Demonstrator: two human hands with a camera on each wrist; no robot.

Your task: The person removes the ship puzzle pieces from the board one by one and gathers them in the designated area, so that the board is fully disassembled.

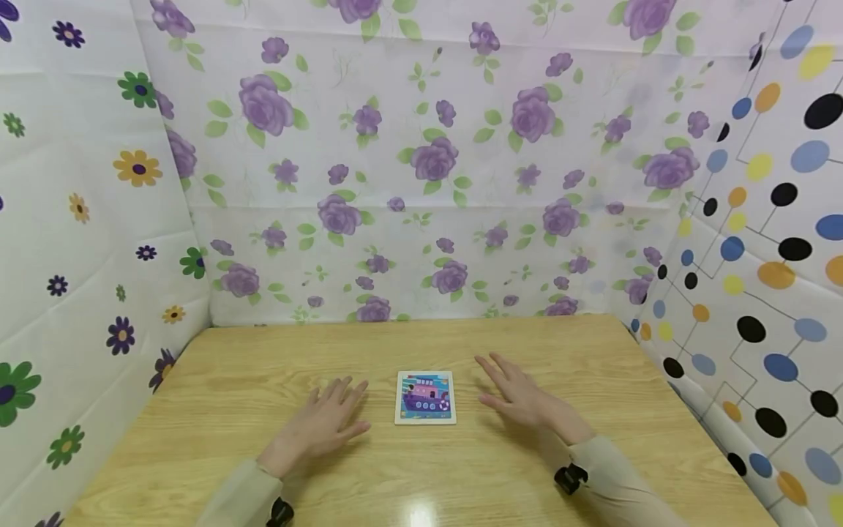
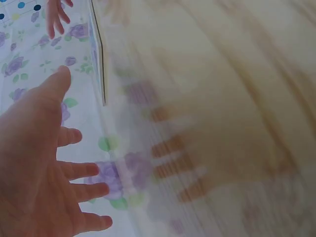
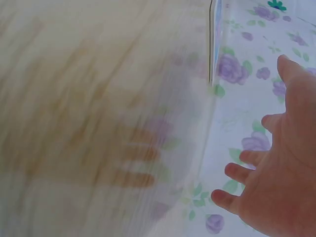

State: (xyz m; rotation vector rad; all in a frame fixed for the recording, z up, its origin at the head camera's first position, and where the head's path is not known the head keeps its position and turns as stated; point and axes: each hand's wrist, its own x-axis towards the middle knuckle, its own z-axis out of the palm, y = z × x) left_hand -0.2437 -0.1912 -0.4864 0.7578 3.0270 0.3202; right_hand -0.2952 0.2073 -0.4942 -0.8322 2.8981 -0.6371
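A small square picture puzzle (image 1: 425, 397) with a white frame lies flat on the wooden table (image 1: 421, 468). Its picture is a pink and purple ship on blue water. To its left my left hand (image 1: 323, 421) hovers above the tabletop, fingers spread, holding nothing. On the other side my right hand (image 1: 523, 399) is held likewise, fingers extended and apart from the puzzle. Both wrist views show the puzzle edge-on as a thin slab, with each hand's fingers stretched out over the glossy table and mirrored in it.
Behind the table hangs a white cloth (image 1: 395, 176) with purple roses. A cloth with coloured flowers (image 1: 79, 219) covers the left side, and one with coloured dots (image 1: 757, 241) the right. Black wrist devices (image 1: 570, 478) sit at both sleeves.
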